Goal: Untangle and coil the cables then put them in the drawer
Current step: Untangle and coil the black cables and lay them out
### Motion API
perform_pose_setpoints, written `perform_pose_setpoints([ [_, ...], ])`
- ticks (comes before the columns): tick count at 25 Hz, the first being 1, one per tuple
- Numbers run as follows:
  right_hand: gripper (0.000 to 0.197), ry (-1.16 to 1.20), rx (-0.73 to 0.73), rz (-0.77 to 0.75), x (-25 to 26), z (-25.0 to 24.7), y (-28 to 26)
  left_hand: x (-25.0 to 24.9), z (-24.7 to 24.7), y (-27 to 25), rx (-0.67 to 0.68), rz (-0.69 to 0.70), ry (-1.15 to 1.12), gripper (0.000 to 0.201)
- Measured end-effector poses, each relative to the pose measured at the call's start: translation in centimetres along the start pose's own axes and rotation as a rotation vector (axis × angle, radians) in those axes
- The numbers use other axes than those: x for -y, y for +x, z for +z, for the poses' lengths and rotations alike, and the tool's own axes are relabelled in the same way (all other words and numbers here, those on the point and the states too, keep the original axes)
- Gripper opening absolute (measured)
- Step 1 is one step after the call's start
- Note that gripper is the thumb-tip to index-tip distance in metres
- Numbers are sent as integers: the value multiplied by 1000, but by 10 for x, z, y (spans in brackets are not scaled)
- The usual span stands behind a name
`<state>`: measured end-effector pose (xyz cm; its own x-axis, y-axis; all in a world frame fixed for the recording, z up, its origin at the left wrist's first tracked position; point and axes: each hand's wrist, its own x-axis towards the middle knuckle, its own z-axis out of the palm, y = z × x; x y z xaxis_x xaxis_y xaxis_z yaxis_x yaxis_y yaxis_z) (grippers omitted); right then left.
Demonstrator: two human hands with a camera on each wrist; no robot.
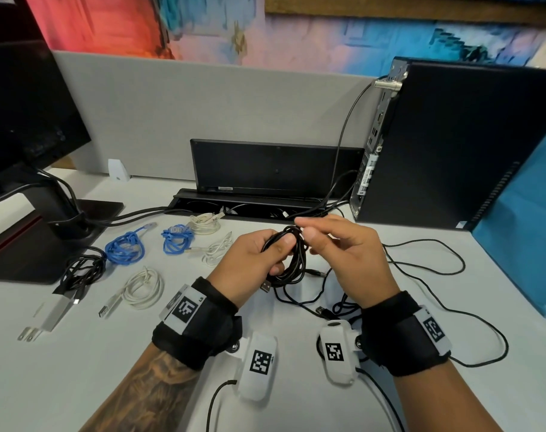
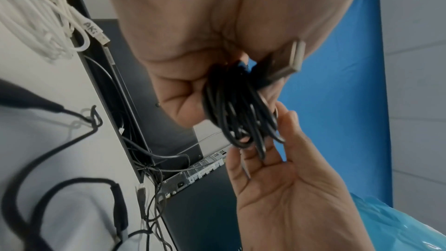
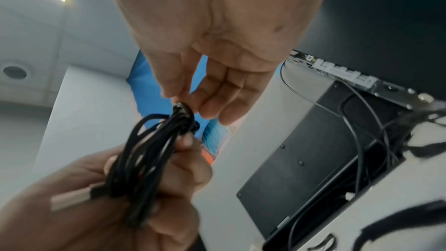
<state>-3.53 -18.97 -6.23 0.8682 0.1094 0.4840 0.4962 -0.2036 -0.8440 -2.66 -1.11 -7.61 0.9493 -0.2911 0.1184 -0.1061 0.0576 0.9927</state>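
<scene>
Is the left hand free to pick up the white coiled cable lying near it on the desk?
Probably not yet. The left hand grips the black cable coil, so it is occupied. The white coiled cable lies uncovered just left of that wrist, with nothing over it.

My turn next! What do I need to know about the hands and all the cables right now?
Left hand grips the black cable coil, with its USB plug hanging below.
Right hand pinches the top of that coil with its fingertips.
Done and lying on the desk: two blue coils, three white coils, and a black bundle beside a charger plug.
Left: finish this coil, then untangle the loose black cable on the right of the desk.
Nothing is in a drawer yet; no drawer shows in any view.
</scene>
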Motion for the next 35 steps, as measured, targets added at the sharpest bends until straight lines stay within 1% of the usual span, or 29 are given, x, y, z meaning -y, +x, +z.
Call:
perform_pose_setpoints([
  [1,20,39,-14,36,-1,-1,1,-2,2,-2,4,4,17,24],
  [2,19,74,4,79,-1,-1,2,-3,3,-3,-6,8,53,27],
  [4,18,78,92,146,-2,-1,2,-5,2,-3,-51,17,181,30],
  [5,17,37,114,145,-1,-2,2,-4,0,-2,-61,15,230,32],
  [6,16,-5,101,126,-1,-3,2,-4,-1,-2,-50,5,250,32],
  [7,15,-28,49,112,0,-5,3,-4,0,-2,-24,-5,245,29],
  [8,15,-18,-38,114,-1,-8,5,-4,2,-1,6,-12,234,24],
  [10,16,85,-205,144,-4,-14,9,-6,8,1,26,-1,249,16],
  [11,16,137,-243,165,-5,-15,9,-6,11,3,19,11,268,16],
  [12,17,158,-227,194,-6,-12,9,-5,12,3,1,19,274,17],
  [14,18,139,-116,243,-6,-3,8,0,12,2,-29,37,252,21],
  [15,19,96,-73,238,-5,1,6,2,12,2,-34,48,243,20],
  [16,20,56,-62,204,-3,4,4,3,12,1,-33,59,239,18],
  [17,19,40,-87,165,0,7,5,2,12,0,-36,76,222,15],
  [18,17,53,-155,134,5,5,5,-1,16,0,-26,96,199,12],
  [20,16,142,-276,139,10,1,6,-9,20,-2,0,144,180,12],
  [21,17,176,-294,167,11,-1,6,-11,21,-4,12,178,189,14],
  [22,18,212,-283,210,11,-2,7,-12,20,-5,23,215,216,15],
  [24,20,338,-223,329,7,-2,10,-14,17,-9,36,264,285,13],
  [27,21,537,-165,500,1,-5,16,-21,11,-8,73,293,370,13],
  [29,21,582,-127,585,-4,-3,17,-22,3,-2,89,249,440,10],
  [30,21,576,-101,609,-7,-1,17,-23,0,1,96,199,463,8],
  [32,22,554,-38,617,-8,3,19,-24,-8,5,105,83,420,11],
  [33,24,513,-6,609,-5,3,21,-27,-14,4,88,38,372,13],
  [35,31,309,54,574,2,-4,24,-36,-33,-2,7,-28,317,12],
])
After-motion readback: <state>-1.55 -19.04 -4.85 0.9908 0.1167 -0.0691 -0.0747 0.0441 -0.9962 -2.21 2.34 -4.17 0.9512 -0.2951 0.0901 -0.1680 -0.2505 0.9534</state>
